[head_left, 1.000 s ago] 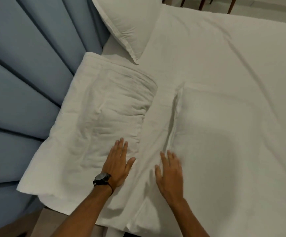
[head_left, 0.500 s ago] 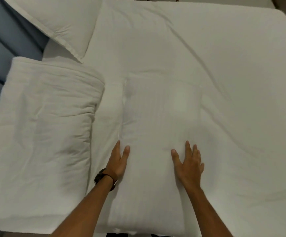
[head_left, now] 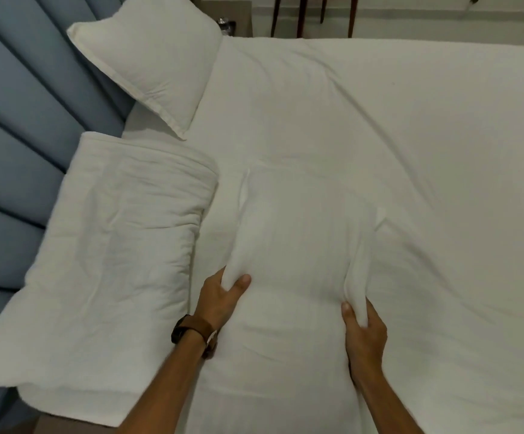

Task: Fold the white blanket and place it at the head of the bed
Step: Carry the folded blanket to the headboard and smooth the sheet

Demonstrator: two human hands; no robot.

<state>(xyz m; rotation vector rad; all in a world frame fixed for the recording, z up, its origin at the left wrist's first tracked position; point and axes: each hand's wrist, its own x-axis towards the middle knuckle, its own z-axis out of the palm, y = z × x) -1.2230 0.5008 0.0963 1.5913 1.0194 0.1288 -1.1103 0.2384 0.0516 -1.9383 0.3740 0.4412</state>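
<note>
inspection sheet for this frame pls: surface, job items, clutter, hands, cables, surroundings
Surface: bed covered in white bedding, creased, with a raised rectangular bulge between the hands.
Job's things: folded white blanket lies at the head of the bed, against the blue headboard, below the pillow.
Clutter: nothing seen on the bed.
Hands: left hand and right hand each pinch a fold of the white bedding at the bulge's sides; watch on the left wrist.
Cables: nothing seen.
Surroundings: dark wooden furniture legs beyond the far bed edge; a small item by the pillow's far corner, too small to tell.
</note>
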